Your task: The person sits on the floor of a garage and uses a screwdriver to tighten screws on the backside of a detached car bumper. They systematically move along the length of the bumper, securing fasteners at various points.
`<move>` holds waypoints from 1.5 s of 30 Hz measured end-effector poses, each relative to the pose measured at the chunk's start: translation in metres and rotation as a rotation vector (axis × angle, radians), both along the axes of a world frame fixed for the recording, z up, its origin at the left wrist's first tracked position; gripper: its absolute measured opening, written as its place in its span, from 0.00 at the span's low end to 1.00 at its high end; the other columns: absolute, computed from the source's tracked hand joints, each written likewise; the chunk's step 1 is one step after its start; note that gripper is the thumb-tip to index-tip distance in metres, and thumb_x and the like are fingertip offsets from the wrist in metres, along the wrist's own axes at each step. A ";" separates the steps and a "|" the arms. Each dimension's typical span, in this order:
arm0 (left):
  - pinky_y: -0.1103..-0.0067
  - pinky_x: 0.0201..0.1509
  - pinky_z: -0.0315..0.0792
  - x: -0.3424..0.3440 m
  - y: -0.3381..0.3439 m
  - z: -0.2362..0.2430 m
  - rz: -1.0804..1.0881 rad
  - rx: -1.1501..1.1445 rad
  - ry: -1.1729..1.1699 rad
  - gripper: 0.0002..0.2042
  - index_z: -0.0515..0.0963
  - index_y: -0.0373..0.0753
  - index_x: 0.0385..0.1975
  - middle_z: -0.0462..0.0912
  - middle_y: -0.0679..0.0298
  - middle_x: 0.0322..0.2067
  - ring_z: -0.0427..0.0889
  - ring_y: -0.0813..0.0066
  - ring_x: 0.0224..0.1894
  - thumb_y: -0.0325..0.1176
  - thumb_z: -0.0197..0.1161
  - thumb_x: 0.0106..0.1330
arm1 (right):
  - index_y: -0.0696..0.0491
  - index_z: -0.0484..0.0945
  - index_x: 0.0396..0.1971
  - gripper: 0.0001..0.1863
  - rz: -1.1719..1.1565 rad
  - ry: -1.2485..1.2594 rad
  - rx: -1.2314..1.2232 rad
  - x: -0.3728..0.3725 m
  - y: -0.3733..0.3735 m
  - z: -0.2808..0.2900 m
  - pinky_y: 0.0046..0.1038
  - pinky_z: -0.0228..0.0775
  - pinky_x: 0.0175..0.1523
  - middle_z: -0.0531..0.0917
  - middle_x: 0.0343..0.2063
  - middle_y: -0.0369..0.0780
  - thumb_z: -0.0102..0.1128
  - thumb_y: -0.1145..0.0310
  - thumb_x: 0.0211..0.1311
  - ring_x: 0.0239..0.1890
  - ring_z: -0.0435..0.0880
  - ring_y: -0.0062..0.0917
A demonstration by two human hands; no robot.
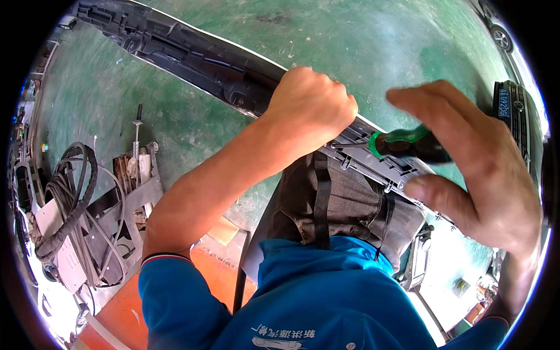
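Observation:
A long black plastic trim piece (192, 64) with clips and ribs runs diagonally from the upper left across my lap. My left hand (309, 105) is closed over it near the middle, its fingertips hidden underneath. A screwdriver with a green-and-black handle (402, 142) lies across the trim, its shaft pointing toward the underside of my left hand. My right hand (472, 175) is spread around that handle, index finger lifted and thumb apart, slightly blurred; I cannot tell whether it touches the handle.
Coiled hoses (73, 192) and metal pieces stand at left, with an orange surface (116, 321) below. A vehicle grille (519, 134) is at the right and a car wheel (501, 38) at the upper right, on green floor (350, 41).

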State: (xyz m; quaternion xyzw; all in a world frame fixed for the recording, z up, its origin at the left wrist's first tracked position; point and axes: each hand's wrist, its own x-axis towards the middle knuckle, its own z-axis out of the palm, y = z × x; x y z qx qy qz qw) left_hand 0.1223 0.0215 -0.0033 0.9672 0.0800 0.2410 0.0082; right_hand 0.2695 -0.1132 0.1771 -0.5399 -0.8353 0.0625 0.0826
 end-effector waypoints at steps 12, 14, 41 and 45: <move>0.72 0.24 0.70 0.002 -0.001 -0.002 0.017 0.027 -0.008 0.04 0.78 0.46 0.16 0.78 0.67 0.17 0.83 0.67 0.25 0.32 0.68 0.43 | 0.63 0.80 0.46 0.21 0.078 -0.015 0.038 0.007 0.003 0.000 0.34 0.76 0.28 0.80 0.27 0.46 0.63 0.57 0.69 0.22 0.82 0.31; 0.70 0.26 0.71 -0.001 -0.003 0.000 0.050 0.016 0.066 0.03 0.79 0.45 0.19 0.77 0.67 0.18 0.83 0.65 0.27 0.31 0.68 0.47 | 0.63 0.80 0.46 0.21 0.057 -0.019 -0.047 0.007 0.002 0.003 0.32 0.76 0.28 0.80 0.27 0.46 0.64 0.58 0.69 0.23 0.83 0.31; 0.73 0.22 0.68 0.002 0.000 -0.002 0.028 0.066 -0.046 0.06 0.75 0.47 0.13 0.77 0.66 0.14 0.82 0.69 0.22 0.34 0.68 0.38 | 0.62 0.79 0.40 0.23 -0.137 -0.199 -0.146 -0.001 -0.001 0.005 0.35 0.71 0.23 0.81 0.36 0.48 0.67 0.53 0.61 0.22 0.81 0.35; 0.73 0.22 0.68 0.003 0.002 -0.004 0.004 0.026 -0.089 0.06 0.76 0.47 0.13 0.77 0.66 0.14 0.82 0.69 0.22 0.34 0.68 0.39 | 0.63 0.80 0.41 0.25 -0.077 -0.020 -0.052 -0.006 0.002 0.000 0.36 0.74 0.24 0.81 0.37 0.48 0.69 0.54 0.57 0.24 0.82 0.35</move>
